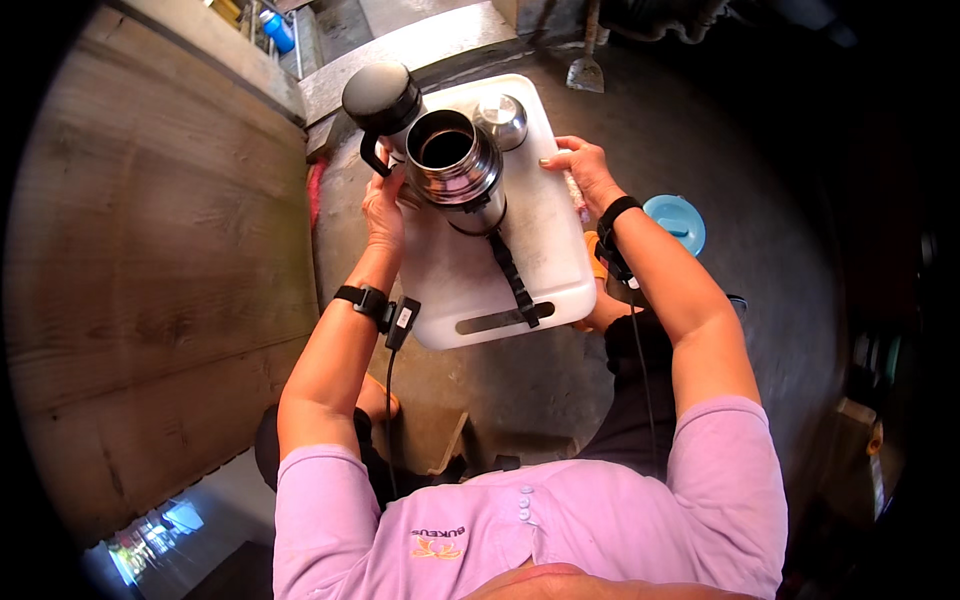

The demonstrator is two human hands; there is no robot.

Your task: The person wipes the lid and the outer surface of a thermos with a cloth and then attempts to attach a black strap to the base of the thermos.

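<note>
A white plastic cutting board (457, 277) with a handle slot lies before me. On it stands a stainless-steel vacuum flask (480, 214), its mouth uncovered and dark inside. A black strap (512, 274) runs from the flask to the slot. At the far left of the board is a second vessel with a black-rimmed lid (381, 94) and a black side handle. A shiny steel cup (501, 120) sits at the far right, base up. My left hand (384, 214) holds the left edge, its fingertips partly hidden by the vessels. My right hand (589, 172) grips the right edge, thumb on top.
A wooden panel (165, 225) rises close on my left. A light-blue lid (676, 223) is on the right, beyond my right wrist. A dustpan or small shovel (586, 73) rests on the concrete floor (517, 382) ahead. Cables hang from both wrist bands.
</note>
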